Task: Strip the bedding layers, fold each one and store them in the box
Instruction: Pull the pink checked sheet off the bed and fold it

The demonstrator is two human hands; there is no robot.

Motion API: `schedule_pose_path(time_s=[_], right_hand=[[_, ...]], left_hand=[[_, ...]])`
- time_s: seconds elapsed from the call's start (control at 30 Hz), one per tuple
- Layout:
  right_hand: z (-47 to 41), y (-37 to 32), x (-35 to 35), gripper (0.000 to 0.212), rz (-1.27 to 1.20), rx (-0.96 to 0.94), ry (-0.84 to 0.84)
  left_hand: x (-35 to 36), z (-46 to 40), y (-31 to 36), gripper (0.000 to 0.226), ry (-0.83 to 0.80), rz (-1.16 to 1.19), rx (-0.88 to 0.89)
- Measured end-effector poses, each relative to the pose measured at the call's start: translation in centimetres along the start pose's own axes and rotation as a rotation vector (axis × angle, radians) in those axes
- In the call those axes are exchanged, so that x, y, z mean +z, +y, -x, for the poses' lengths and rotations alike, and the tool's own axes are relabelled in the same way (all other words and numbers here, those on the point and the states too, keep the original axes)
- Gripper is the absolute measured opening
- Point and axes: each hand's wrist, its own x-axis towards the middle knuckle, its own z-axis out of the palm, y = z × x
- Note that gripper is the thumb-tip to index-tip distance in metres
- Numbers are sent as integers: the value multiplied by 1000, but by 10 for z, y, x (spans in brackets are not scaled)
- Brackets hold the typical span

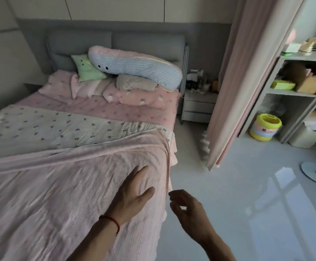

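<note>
Left hand (132,193) flat on pink blanket (68,185), grip apart; right hand (186,210) off bed's edge, fingers loosely curled, empty. Risk: one-sided pull drags floral quilt (59,127) beneath along.

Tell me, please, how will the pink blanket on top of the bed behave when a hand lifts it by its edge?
The pink blanket looks soft and wrinkled, so it will probably sag and drape, not hold shape. It covers much of the bed, so it may drag. The left hand rests flat on it.
</note>
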Motion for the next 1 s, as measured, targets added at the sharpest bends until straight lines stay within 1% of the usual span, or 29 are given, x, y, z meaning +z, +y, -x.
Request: schedule_pose_path(time_s=[0.07, 0.13, 0.2, 0.27, 0.37, 0.43, 0.53, 0.63, 0.77, 0.8, 0.9, 1.0], right_hand=[[-35, 9, 4, 23, 32, -7, -44], [-71, 19, 3, 24, 57, 10, -64], [-108, 29, -2, 28, 100, -11, -75], [-147, 41, -12, 29, 122, -1, -53], [-203, 55, -16, 24, 128, 21, -2], [-256, 68, -16, 21, 128, 41, -4], [-353, 95, -5, 17, 118, 95, -54], [-452, 129, 11, 17, 41, 181, -73], [-579, 182, 29, 21, 41, 307, -125], [-607, 195, 33, 23, 59, 335, -135], [-690, 228, 48, 29, 155, 377, -194], [-760, 251, 67, 35, 332, 355, -262]], left_hand=[[-2, -35, -14, 62, 26, 4, -47], [-2, -72, -28, 63, 7, 10, -121], [2, -107, -39, 65, -6, 30, -140], [5, -140, -48, 67, -25, 10, -160], [3, -181, -58, 68, -43, 0, -200], [-2, -217, -65, 69, -43, -21, -234], [-9, -286, -82, 67, -27, -65, -284], [-6, -363, -106, 64, -36, -143, -337], [12, -457, -140, 66, -123, -185, -504], [16, -473, -146, 67, -150, -191, -545], [18, -518, -163, 67, -155, -241, -620], [14, -566, -181, 67, -132, -287, -641]])
